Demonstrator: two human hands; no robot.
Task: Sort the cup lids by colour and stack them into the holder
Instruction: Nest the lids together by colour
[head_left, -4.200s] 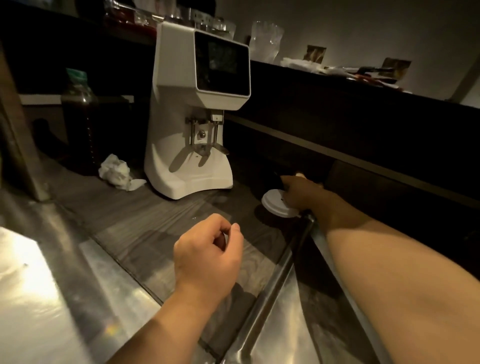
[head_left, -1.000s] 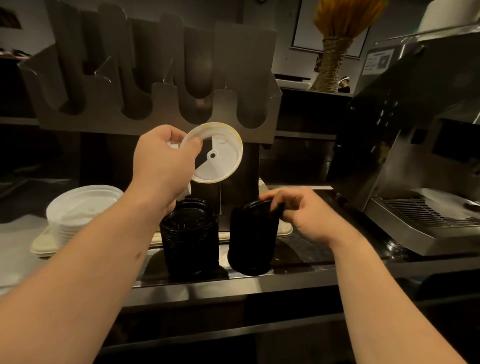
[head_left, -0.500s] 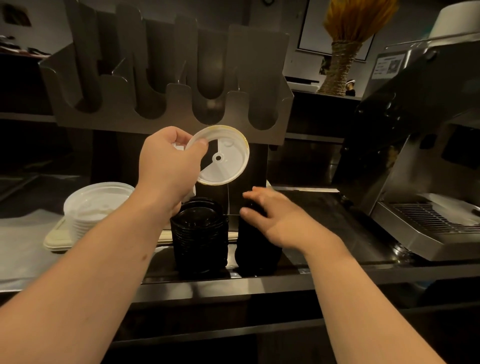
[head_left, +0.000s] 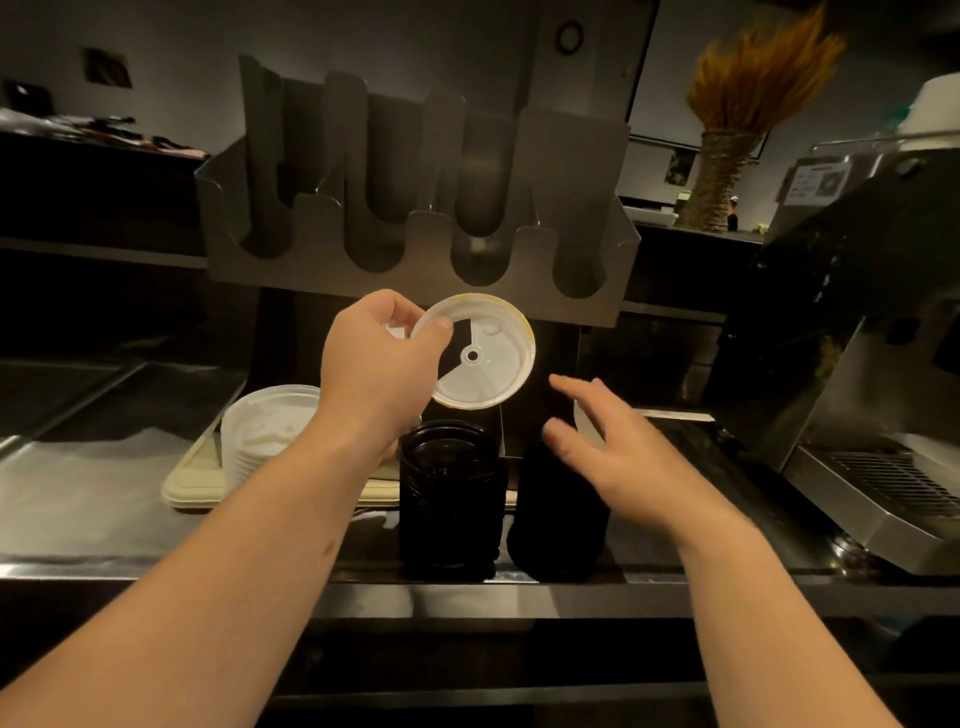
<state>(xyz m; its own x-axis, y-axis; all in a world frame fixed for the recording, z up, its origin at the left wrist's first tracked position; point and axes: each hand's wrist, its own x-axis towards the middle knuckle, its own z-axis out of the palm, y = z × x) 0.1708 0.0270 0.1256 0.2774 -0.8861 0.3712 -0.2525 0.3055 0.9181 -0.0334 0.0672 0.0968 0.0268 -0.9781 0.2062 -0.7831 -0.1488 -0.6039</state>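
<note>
Dim steel counter (head_left: 78, 499) is seen from above. A white lid (head_left: 483, 358) is held in the air, tilted to face the viewer, just below the grey slotted holder (head_left: 415, 260). Its rim is pinched by the curled thumb and fingers of the left hand (head_left: 379, 369). The right hand (head_left: 613, 447) is spread loose, grasping nothing, over the right black lid stack (head_left: 556, 519), which stands just beside the left black lid stack (head_left: 449, 493). A white lid stack (head_left: 265, 431) is set on a tray (head_left: 192, 488) at the left, and an espresso machine (head_left: 857, 338) is seen at the right.
</note>
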